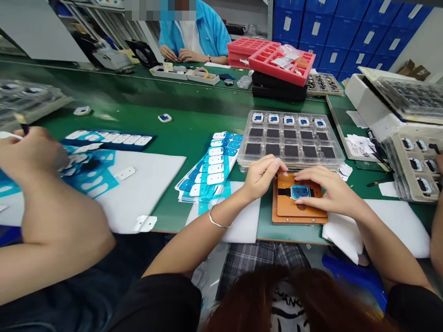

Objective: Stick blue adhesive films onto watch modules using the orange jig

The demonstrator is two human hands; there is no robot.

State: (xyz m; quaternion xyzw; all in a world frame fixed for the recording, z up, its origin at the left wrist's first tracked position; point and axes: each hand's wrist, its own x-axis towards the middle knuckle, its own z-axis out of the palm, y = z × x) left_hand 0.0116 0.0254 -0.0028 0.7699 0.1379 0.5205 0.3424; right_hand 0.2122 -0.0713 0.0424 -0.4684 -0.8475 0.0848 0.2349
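A small square part with a blue film face [299, 191] sits in the middle of a flat orange-brown fixture block [298, 210] at the near edge of the green bench [180, 115]. The right hand [327, 189] lies flat over it, fingers pressing the part's side and lower edge. The left hand [262, 177] curls at the block's top-left corner, fingertips pinched; whether it holds anything cannot be told. This looks like seating or filming the part; the next move likely calls for steady, even pressure. A clear plastic tray of dark square parts [290, 140] stands just behind, a fan of blue-and-white sticker sheets [212, 166] to the left, leaving little free room around the block.
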